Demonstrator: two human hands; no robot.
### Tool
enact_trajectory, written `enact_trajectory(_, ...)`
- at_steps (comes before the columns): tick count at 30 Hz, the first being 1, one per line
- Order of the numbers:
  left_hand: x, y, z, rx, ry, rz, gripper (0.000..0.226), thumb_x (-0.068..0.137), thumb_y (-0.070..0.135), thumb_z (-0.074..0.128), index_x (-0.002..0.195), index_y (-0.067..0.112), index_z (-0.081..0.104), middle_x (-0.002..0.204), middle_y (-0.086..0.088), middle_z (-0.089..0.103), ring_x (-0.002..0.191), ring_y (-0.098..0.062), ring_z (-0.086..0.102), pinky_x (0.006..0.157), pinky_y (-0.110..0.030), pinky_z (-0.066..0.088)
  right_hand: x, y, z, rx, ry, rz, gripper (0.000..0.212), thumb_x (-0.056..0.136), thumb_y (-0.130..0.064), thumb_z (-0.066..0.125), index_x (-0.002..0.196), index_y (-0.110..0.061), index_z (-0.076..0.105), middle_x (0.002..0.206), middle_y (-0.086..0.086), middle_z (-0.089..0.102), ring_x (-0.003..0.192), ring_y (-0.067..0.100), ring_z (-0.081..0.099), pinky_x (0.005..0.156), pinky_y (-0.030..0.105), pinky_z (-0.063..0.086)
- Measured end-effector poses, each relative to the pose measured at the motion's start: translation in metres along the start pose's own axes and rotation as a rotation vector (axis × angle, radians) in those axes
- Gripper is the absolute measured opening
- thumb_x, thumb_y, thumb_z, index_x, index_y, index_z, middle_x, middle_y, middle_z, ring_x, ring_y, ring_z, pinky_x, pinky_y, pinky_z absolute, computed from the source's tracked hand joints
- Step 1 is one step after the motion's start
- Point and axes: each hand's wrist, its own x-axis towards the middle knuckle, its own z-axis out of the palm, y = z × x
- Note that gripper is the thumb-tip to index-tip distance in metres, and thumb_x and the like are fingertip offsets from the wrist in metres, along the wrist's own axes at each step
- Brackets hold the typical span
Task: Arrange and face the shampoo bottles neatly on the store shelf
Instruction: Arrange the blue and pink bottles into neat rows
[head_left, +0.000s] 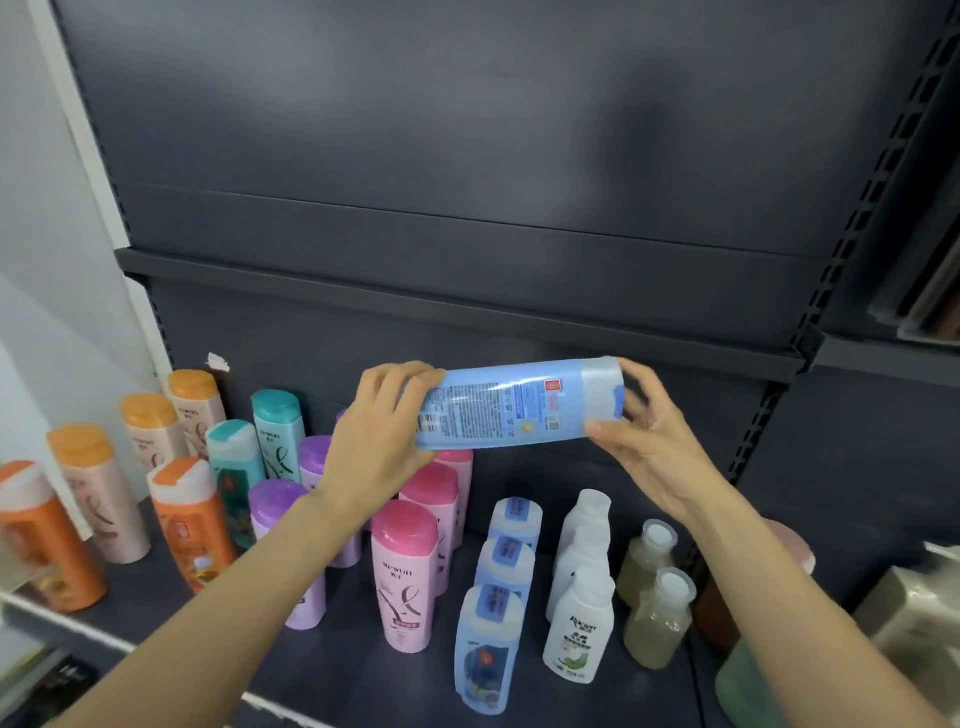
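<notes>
Both hands are holding one pale blue plastic shampoo bottle (511, 405) on its side in the air, printed back label facing the camera, cap end pointing right.

Left hand (382, 436) is wrapping the bottle's base end, fingers curled over the top edge, palm under it. Right hand (647, 441) is pinching the translucent cap end, thumb below, fingertips at the far side of the cap; fingers only partly closed.

The held bottle is hanging above the dark grey metal shelf (343, 654), just under the front lip of the upper dark grey shelf (467, 306).

Below the held bottle:
- directly under it, a front-to-back row of three upright pale blue bottles (491, 644), same type;
- under its left end, pink-capped pale pink bottles (402, 577) standing in a row;
- right of the blue row, white bottles with white caps (579, 629), then clear bottles of yellowish liquid (657, 613).

Left of the held bottle: purple-capped lilac bottles (275, 504), partly hidden by the left forearm; teal-capped bottles (278, 431); orange-capped beige bottles (96, 488); orange bottles (192, 525) nearest the shelf's left end.
</notes>
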Motion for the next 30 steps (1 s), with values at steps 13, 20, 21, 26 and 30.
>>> enact_trajectory(13,-0.004,-0.003,-0.003,-0.523,-0.370,-0.271,0.078,0.058,0.027,0.088,0.124,0.040,0.046,0.114,0.015,0.042,0.104,0.006,0.046,0.086,-0.002,0.034,0.007,-0.008,0.010,0.101,0.121,0.039,0.044,0.083,-0.003,0.062,0.125,-0.007,0.051,0.112,0.009,0.067,0.096,0.015,0.068,0.075,0.025,0.056)
enact_trajectory(20,-0.003,-0.003,-0.009,-0.900,-0.452,-0.447,0.050,0.070,0.023,0.082,0.114,0.034,0.063,0.110,0.018,0.065,0.103,-0.002,0.060,0.085,-0.018,0.049,0.010,-0.003,0.003,0.181,0.039,0.053,0.088,0.054,-0.034,0.089,0.130,-0.012,0.051,0.121,0.008,0.062,0.115,0.024,0.060,0.090,0.037,0.054)
enact_trajectory(21,-0.002,-0.004,-0.010,-0.946,-0.458,-0.473,0.046,0.072,0.022,0.080,0.114,0.031,0.064,0.110,0.015,0.067,0.102,-0.003,0.061,0.084,-0.019,0.050,0.009,-0.002,0.003,0.197,0.027,0.048,0.088,0.053,-0.033,0.090,0.129,-0.011,0.051,0.119,0.006,0.063,0.114,0.022,0.060,0.091,0.036,0.053)
enact_trajectory(26,-0.005,-0.007,-0.012,-1.172,-0.526,-0.658,0.051,0.064,0.049,0.070,0.109,0.025,0.067,0.099,0.000,0.072,0.090,-0.014,0.069,0.071,-0.025,0.055,0.006,0.001,0.018,0.226,0.175,-0.007,0.039,0.074,-0.016,0.067,0.108,-0.009,0.049,0.102,0.007,0.067,0.099,0.021,0.067,0.085,0.035,0.056)
enact_trajectory(30,-0.006,-0.008,-0.012,-1.157,-0.601,-0.661,0.027,0.087,0.038,0.063,0.112,0.027,0.064,0.099,-0.001,0.073,0.092,-0.014,0.069,0.072,-0.022,0.055,0.008,-0.005,0.029,0.169,0.276,-0.028,0.026,0.084,-0.012,0.063,0.102,-0.008,0.046,0.103,0.012,0.067,0.093,0.025,0.069,0.071,0.033,0.060)
